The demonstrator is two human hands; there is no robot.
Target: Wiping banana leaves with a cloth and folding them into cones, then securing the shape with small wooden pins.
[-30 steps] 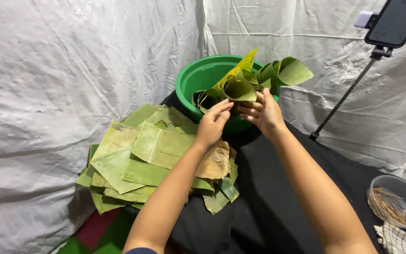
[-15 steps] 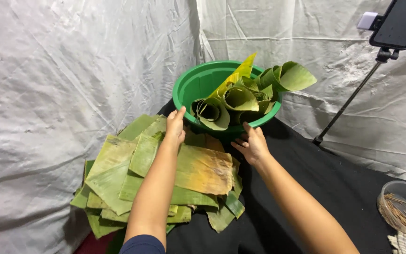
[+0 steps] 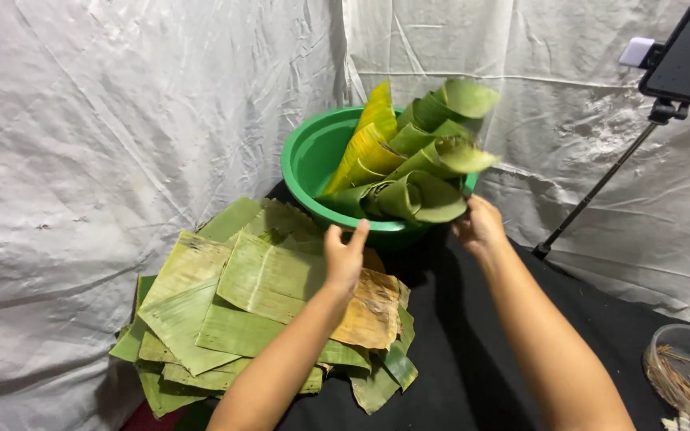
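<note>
While my left hand (image 3: 346, 254) hovers with its fingers spread wide over the stack of flat banana leaf pieces (image 3: 257, 307), it holds nothing; its palm faces down and sits just above the top sheets, near the yellowed, browning piece (image 3: 373, 311) at the stack's right edge. My right hand (image 3: 479, 225) is up against the near rim of the green basin (image 3: 307, 164), close below the rolled leaf cones (image 3: 409, 160) that stand packed inside it; its fingers are curled, but I cannot tell whether they grip the rim or only rest there.

The flat leaves lie directly under and to the left of my left hand, so that hand is clearly the nearer one to them. Their long sides run roughly from lower left to upper right, towards the basin. The basin stands just beyond the stack, touching or nearly touching its far edge, on the black-covered worktop (image 3: 473, 367).

A clear bowl of thin sticks (image 3: 684, 379) sits well apart at the right, and a phone on a stand (image 3: 684, 56) rises behind it.
</note>
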